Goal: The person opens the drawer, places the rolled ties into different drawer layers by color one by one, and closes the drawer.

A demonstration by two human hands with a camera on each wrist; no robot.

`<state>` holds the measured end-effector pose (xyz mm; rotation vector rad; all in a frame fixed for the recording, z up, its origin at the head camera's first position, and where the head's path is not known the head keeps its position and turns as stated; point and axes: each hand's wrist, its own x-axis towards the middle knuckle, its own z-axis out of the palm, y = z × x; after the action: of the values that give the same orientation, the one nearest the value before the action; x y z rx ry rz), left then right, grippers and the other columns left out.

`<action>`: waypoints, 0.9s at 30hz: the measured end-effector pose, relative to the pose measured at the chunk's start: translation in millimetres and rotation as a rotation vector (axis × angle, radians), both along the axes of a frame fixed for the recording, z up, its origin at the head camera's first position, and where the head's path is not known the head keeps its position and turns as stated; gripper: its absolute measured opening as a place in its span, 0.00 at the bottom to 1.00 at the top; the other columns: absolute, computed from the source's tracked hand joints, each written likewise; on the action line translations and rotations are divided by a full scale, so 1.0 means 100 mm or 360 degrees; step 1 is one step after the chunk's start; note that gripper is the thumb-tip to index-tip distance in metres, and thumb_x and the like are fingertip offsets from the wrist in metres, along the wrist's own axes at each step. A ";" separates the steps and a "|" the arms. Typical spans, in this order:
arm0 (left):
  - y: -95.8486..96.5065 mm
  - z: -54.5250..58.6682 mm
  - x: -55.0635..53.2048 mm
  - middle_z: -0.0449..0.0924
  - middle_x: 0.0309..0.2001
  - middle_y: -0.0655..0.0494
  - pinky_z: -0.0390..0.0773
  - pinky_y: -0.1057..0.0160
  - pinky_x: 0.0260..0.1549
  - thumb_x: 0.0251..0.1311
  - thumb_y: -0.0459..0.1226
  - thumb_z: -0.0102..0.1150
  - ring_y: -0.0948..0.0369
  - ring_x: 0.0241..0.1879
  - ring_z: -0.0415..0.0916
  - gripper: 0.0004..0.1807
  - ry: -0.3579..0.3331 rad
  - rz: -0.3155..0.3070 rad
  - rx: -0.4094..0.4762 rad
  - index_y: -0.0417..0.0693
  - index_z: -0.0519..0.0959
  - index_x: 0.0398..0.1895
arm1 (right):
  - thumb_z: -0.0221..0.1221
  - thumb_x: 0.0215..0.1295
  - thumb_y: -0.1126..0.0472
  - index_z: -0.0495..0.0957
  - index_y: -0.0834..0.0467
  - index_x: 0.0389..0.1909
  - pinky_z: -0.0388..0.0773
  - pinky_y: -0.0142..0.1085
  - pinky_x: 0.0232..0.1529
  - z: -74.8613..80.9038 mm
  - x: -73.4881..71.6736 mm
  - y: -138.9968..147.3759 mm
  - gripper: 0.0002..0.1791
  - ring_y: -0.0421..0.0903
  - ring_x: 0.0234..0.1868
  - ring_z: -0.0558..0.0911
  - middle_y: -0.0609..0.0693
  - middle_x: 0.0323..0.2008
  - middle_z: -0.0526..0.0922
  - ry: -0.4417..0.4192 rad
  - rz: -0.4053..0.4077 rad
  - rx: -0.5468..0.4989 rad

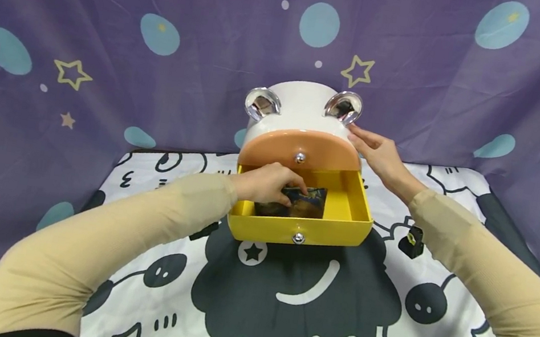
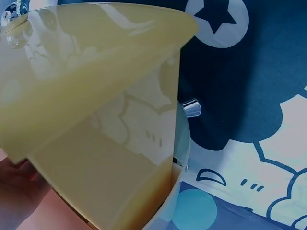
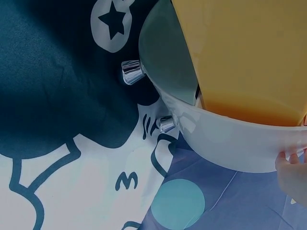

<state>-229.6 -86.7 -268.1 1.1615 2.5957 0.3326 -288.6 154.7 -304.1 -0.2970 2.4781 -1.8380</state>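
Note:
A white frog-like box (image 1: pixel 301 107) with silver eyes and an orange front stands on the patterned cloth, its yellow drawer (image 1: pixel 266 230) pulled out. Inside the drawer lies a dark, shiny packet (image 1: pixel 314 202) with printed colours. My left hand (image 1: pixel 265 184) reaches over the drawer's left side and pinches the packet from above with curled fingers. In the left wrist view the drawer's underside covers most of that hand. My right hand (image 1: pixel 380 158) touches the box's upper right side below the eye, fingers extended; the right wrist view shows its fingertips (image 3: pixel 283 155) against the white wall.
Silver knobs sit on the orange front (image 1: pixel 273 145) and the drawer front. On the cloth (image 1: pixel 330 327), a small black object with a yellow mark (image 1: pixel 412 243) lies right of the box, and another black thing (image 1: pixel 204 231) lies left. A purple curtain (image 1: pixel 215 40) hangs behind.

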 end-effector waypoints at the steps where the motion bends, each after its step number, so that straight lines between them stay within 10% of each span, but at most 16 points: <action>1: -0.01 0.00 0.00 0.77 0.47 0.56 0.68 0.65 0.50 0.48 0.34 0.63 0.60 0.49 0.71 0.19 0.0017 -0.0008 0.0004 0.47 0.77 0.46 | 0.54 0.55 0.41 0.64 0.53 0.61 0.54 0.42 0.62 0.00 0.00 0.00 0.34 0.44 0.65 0.57 0.44 0.60 0.65 0.0002 0.0000 0.0002; 27: -0.09 -0.04 0.06 0.78 0.41 0.54 0.72 0.66 0.42 0.52 0.34 0.60 0.60 0.42 0.73 0.14 0.0449 0.0022 -0.0051 0.48 0.78 0.43 | 0.54 0.55 0.40 0.63 0.54 0.62 0.52 0.43 0.63 0.01 0.01 -0.01 0.35 0.44 0.65 0.56 0.43 0.61 0.64 -0.0009 0.0002 0.0019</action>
<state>-223.8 -95.8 -271.8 1.2601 2.8381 0.1371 -287.5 153.3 -303.2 -0.2924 2.4832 -1.8204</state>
